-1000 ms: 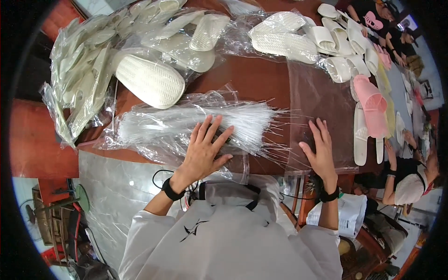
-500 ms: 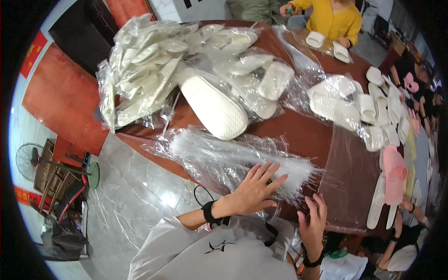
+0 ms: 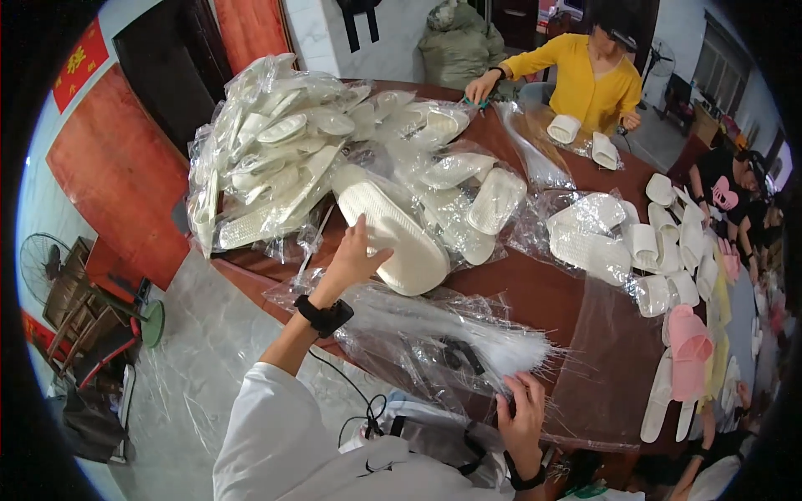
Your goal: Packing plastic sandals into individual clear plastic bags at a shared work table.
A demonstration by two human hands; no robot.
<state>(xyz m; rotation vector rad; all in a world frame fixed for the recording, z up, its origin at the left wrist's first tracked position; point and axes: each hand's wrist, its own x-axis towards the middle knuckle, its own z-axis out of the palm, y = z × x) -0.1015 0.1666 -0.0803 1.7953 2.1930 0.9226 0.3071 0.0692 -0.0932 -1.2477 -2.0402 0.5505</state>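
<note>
My left hand [image 3: 352, 260] is over a large white slipper [image 3: 399, 246] that lies sole up among bagged ones. Its fingers are spread, with the thumb apart, and the fingertips appear to touch the sole. My right hand [image 3: 523, 419] is at the near right end of a stack of clear plastic bags [image 3: 493, 330]. Its fingers are bent and the thumb stands apart; no held thing shows between them. The frayed-looking edges of the stack fan out to the right.
Bagged white slippers [image 3: 271, 159] are heaped at the far left of the brown table [image 3: 543, 288]. More white slippers [image 3: 589, 238] and a pink pair [image 3: 689, 351] lie to the right. Across the table, a person in yellow [image 3: 589, 79] holds something green. Other people stand at the right.
My left hand has left the stack of bags and moved left and away to the large slipper. My right hand has shifted left, to the stack's edge. The view has tilted up.
</note>
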